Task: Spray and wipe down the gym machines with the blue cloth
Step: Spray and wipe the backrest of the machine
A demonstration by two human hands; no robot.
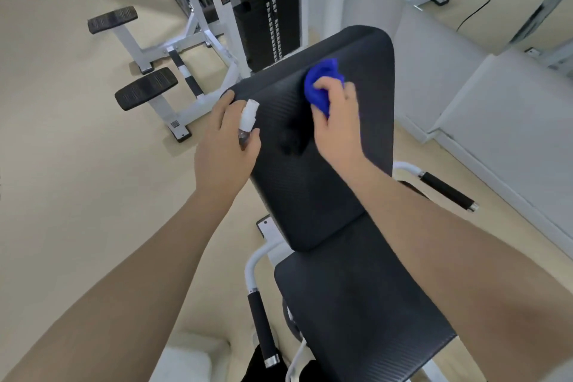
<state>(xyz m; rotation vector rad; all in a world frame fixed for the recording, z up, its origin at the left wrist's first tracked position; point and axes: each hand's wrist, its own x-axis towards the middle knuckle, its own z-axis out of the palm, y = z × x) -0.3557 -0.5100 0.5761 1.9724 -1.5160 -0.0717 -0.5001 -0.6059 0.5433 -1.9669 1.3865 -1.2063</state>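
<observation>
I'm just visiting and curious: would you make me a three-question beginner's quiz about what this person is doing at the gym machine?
1. True or false: the blue cloth is in the left hand.
2. Which pad does the cloth touch? A) seat pad B) back pad C) a foot pad
3. Fill in: the left hand holds a small spray ____.

Key: 1. False; the right hand presses it. 2. B. 3. bottle.

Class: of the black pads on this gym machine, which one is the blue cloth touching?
The upper back pad: the right hand presses the blue cloth onto it. The seat pad below lies untouched.
</observation>
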